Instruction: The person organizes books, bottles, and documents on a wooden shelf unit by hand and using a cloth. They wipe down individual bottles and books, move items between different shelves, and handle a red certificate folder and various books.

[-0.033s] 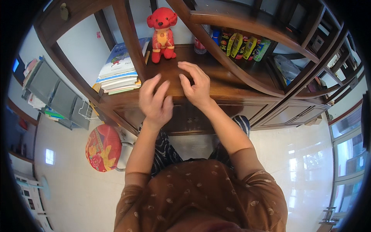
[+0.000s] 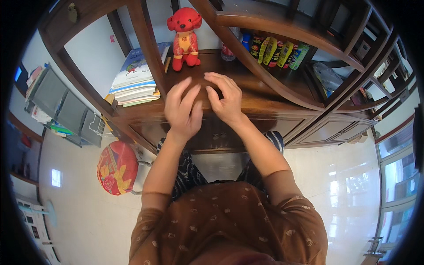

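Observation:
Both of my hands are raised over the front edge of a dark brown wooden cabinet (image 2: 251,95), palms facing each other with a gap between them. My left hand (image 2: 183,106) holds nothing; its fingers are apart and slightly blurred. My right hand (image 2: 225,97) is also bare, with curved fingers and the thumb held away from them. Behind the hands, a red plush dog (image 2: 184,37) in a red and yellow outfit sits upright on the cabinet top. Neither hand touches it. To the left of it lies a stack of books and papers (image 2: 134,84).
Curved wooden shelf frames (image 2: 260,73) rise at the right. Behind them stand a clear bottle (image 2: 228,52) and several colourful packages (image 2: 270,52). A red patterned stool (image 2: 118,168) and a grey rack (image 2: 66,104) are at the left.
My left hand has moved a little to the right and up, closer to my right hand. The right hand has hardly shifted. The plush dog remains in place.

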Available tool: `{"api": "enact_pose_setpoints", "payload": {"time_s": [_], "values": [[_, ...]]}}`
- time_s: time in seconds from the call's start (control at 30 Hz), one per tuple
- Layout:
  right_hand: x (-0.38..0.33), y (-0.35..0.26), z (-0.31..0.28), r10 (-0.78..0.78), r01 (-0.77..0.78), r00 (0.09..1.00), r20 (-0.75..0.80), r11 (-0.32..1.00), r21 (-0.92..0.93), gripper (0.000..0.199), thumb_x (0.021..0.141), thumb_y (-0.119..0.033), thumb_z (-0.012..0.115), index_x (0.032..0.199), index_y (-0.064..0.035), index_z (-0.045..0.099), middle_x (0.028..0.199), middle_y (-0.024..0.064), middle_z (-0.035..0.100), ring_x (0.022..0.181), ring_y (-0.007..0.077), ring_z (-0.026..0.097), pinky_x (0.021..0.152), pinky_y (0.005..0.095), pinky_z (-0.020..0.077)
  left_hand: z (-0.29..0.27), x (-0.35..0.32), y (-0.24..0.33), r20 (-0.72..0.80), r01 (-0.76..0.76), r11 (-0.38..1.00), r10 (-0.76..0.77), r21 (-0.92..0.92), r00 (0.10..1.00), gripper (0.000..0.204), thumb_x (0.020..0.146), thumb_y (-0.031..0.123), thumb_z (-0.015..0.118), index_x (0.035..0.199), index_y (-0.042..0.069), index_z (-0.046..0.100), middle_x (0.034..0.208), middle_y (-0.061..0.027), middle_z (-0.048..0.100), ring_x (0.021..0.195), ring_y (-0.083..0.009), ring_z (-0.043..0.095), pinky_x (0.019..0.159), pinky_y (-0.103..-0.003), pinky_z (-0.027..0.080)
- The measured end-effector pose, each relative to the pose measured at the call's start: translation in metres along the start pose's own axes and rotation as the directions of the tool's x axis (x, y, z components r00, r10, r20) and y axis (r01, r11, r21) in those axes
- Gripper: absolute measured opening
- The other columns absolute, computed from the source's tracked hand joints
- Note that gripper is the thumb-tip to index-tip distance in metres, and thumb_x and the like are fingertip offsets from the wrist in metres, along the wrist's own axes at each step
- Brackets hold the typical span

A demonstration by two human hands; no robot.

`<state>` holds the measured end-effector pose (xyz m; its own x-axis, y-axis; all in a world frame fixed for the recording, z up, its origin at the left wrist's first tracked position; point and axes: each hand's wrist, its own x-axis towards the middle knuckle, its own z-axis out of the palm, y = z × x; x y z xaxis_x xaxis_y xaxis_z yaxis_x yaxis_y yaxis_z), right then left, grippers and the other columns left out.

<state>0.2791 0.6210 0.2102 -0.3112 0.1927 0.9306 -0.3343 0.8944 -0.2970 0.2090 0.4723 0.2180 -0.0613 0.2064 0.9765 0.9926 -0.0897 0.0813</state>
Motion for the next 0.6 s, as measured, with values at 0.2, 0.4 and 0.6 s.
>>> {"api": "enact_pose_setpoints", "payload": {"time_s": [0.2,0.4,0.6], "values": [[-0.003,0.027,-0.054,-0.033,0.027,0.998,-0.048,0.993,-0.115,0.014,0.079,0.001,0.067,0.093,-0.0011,0.068,0.091,0.0139,0.071,0.079,0.0304,0.069,0.069,0.0358,0.0548,0.124,0.025,-0.071,0.062,0.395,0.911,-0.390,-0.118,0.919,0.034,0.084,0.013,0.066,0.116,0.003,0.062,0.109,-0.0191,0.063,0.103,-0.0377,0.061,0.088,-0.044,0.049],[0.030,-0.006,-0.099,-0.036,0.039,0.999,-0.032,0.996,0.086,0.015,0.080,0.008,0.064,0.092,0.0008,0.068,0.083,0.0137,0.068,0.068,0.0219,0.068,0.059,0.0278,0.0513,0.211,0.020,-0.141,0.227,0.433,0.895,-0.447,0.109,0.865,0.041,0.082,0.026,0.070,0.119,0.009,0.063,0.116,-0.0177,0.065,0.111,-0.0390,0.060,0.091,-0.047,0.048],[0.093,0.082,-0.133,0.394,-0.420,0.906,0.155,0.885,0.202,0.025,0.098,-0.016,0.059,0.114,0.0020,0.067,0.102,0.0099,0.071,0.091,0.0175,0.067,0.077,0.0273,0.0523,0.296,0.001,-0.139,0.296,0.588,0.795,-0.530,-0.152,0.794,0.051,0.087,0.037,0.066,0.129,0.011,0.054,0.127,-0.0175,0.059,0.120,-0.0358,0.056,0.100,-0.044,0.045]]}}
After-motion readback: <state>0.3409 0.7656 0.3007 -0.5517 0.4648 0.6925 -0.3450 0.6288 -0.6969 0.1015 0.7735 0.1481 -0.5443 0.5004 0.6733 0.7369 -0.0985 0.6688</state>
